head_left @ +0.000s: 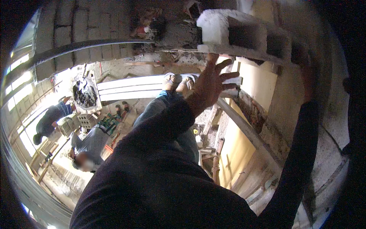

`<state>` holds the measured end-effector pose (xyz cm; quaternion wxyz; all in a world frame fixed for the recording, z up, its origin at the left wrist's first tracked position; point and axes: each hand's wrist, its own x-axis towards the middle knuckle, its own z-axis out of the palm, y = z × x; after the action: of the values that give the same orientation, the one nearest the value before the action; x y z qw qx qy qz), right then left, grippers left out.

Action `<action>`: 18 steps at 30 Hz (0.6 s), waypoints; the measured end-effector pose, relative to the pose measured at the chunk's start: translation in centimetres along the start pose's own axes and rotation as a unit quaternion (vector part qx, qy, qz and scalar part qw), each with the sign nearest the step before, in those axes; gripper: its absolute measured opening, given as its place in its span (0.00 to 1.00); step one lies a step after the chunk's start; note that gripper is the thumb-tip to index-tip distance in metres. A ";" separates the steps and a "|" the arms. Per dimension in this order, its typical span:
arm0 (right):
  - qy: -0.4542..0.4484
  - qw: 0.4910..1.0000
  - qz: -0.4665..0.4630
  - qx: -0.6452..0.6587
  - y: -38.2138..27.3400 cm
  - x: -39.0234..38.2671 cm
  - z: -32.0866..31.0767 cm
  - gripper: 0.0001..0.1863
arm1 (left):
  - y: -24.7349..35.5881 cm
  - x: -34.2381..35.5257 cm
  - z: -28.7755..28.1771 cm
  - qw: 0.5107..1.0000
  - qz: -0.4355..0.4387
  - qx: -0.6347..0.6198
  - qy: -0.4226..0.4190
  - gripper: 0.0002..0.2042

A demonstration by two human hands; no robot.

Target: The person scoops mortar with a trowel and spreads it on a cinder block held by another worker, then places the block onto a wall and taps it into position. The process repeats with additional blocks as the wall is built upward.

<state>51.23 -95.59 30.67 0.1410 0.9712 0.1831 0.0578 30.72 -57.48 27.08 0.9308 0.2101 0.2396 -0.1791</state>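
A grey hollow concrete block (215,28) lies across the top of the view, its dark cavities facing me. My left hand (211,84) is just below the block's left end with fingers spread and nothing in the palm. Its thumb reaches up to the block's lower edge; whether it presses there I cannot tell. At the block's right end is my right hand (307,82), dim and blurred, its fingers lost in shadow. Left of the block, rough dark mortar (177,34) covers the wall.
I stand on a white ridged plank (131,88) raised above the floor. Below left are a tray of dark mortar (84,93), stacked blocks (87,121) and two people, one bending (51,118), one lower down (91,147). A slanting beam (248,131) runs at right.
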 end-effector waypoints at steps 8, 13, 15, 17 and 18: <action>-0.025 1.000 0.003 0.010 1.0 -0.5 0.4 0.26 | -0.8 0.9 1.5 0.998 0.036 0.046 0.033 0.40; -0.034 0.999 0.007 0.014 1.3 -0.5 0.7 0.26 | -0.6 1.2 2.2 0.996 0.046 0.039 0.068 0.38; -0.038 0.999 0.009 0.017 1.4 -0.4 0.8 0.26 | -0.4 1.3 2.2 0.996 0.045 0.046 0.058 0.38; -0.039 0.999 0.011 0.018 1.5 -0.4 0.9 0.26 | -0.3 1.3 2.1 0.996 0.030 0.055 0.059 0.37; -0.040 0.999 0.010 0.020 1.6 -0.4 0.9 0.26 | -0.3 1.4 2.1 0.997 0.034 0.046 0.056 0.37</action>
<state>51.52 -97.41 30.26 0.1287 0.9771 0.1689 0.0164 32.49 -59.03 27.96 0.9108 0.2700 0.2758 -0.1465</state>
